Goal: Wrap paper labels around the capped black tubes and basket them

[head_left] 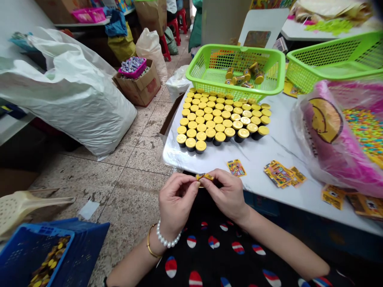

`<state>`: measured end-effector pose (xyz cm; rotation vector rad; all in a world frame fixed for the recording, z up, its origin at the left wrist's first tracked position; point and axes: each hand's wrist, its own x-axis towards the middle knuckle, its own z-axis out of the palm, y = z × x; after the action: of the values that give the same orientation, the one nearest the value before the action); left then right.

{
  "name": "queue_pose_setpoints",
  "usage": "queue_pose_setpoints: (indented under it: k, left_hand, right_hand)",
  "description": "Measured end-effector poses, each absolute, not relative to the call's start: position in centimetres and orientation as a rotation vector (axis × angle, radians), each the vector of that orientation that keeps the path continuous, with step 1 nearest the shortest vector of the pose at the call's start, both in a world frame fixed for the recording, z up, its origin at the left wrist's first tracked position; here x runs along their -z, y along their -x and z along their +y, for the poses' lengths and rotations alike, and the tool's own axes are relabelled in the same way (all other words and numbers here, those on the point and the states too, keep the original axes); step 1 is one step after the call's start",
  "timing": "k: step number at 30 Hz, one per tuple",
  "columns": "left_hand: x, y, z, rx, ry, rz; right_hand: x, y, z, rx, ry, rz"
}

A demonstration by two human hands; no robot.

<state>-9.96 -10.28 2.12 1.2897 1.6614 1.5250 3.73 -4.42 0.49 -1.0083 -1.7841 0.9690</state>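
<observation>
Between the thumb and forefinger tips of both hands sits a small, narrow, yellow-and-dark printed piece [205, 176], pinched from the left by the left hand [179, 199] and from the right by the right hand [226, 193], at the near edge of a white, grey-veined table [278, 135]. What the piece is made of is too small to tell. Just beyond the right fingers lies a single flat, yellow printed card [236, 168]; farther to their right, more yellow printed cards [278, 174] overlap. Ahead of the fingertips stand close rows of small black tubs with round yellow lids [208, 118]. Past those, a bright green plastic mesh basket [215, 85] holds a loose heap of small yellow-capped tubs with printed sides [239, 79]. Well to the right of the fingers, a clear-and-pink plastic bag [326, 159] contains many small multicoloured pieces [368, 127], with a second green mesh basket [308, 75] behind it. Low on the fingers' left, a blue plastic crate [44, 228] holds yellow and dark pieces [50, 259]
</observation>
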Motion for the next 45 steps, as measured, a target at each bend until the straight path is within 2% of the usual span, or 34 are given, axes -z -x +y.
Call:
queue_pose_setpoints:
  k: [8,16,21,27,31,34,39,41,45]
  left_hand:
    - [-1.8,10.2,-10.2,-1.526,-1.234,1.605]
    - [-1.1,10.8,-10.2,-1.45,-0.649,1.397]
    - [-1.6,10.9,-9.9,-1.293,-0.569,1.273]
    - [-1.5,11.7,-9.8,-1.247,-0.473,1.234]
    - [-1.4,12.2,-9.6,-1.266,-0.393,1.15]
    - [-1.6,12.5,-9.3,-1.31,-0.308,1.1]
    - [-1.6,12.3,-8.4,-1.304,-0.258,1.047]
    - [-1.5,11.8,-8.0,-1.297,-0.255,1.034]
    - [-1.6,10.7,-7.3,-1.276,-0.258,0.989]
  right_hand:
    - [-0.5,-3.6,-4.4,-0.889,0.894,-1.88]
    - [-1.0,-4.7,-4.5,-1.04,1.035,-1.798]
    - [-1.9,-4.5,-3.8,-1.043,1.008,-1.83]
    - [-2.6,-2.1,0.3,-0.405,1.23,-1.928]
    - [-1.6,-0.7,1.3,-0.269,1.311,-2.019]
    - [-1.5,-1.5,0.2,-0.433,1.29,-1.862]
    - [-2.7,-4.6,-2.2,-1.437,0.998,-1.259]
    - [-2.9,-5.3,-2.6,-1.707,0.896,-1.12]
    - [-2.0,-5.6,-2.8,-1.743,0.889,-1.061]
